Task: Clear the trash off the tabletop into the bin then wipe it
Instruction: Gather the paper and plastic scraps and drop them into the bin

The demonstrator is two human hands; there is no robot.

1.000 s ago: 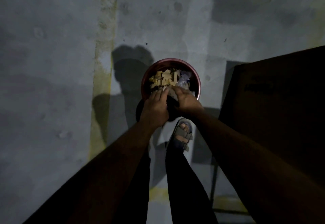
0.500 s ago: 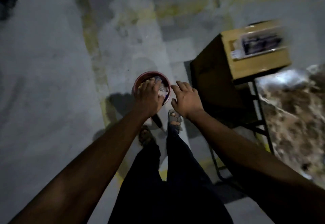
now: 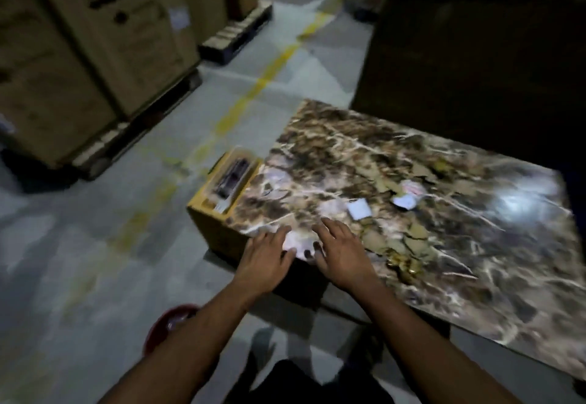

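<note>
Pretty dim warehouse-type space. Grey concrete floor (image 3: 79, 261) with a worn yellow painted line (image 3: 253, 92) running off into the distance. Big cardboard crates (image 3: 95, 48) sit on pallets (image 3: 133, 137) along the left, with another pallet (image 3: 241, 35) further back. Something large and dark (image 3: 475, 64) fills the upper right, too shadowy to make out. A bright glare spot (image 3: 520, 207) shows there's a light overhead.

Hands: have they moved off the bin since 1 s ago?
Yes. Both were at the red bin's rim; now the left hand and right hand are over the near corner of the marble tabletop, fingers spread, holding nothing.
</note>
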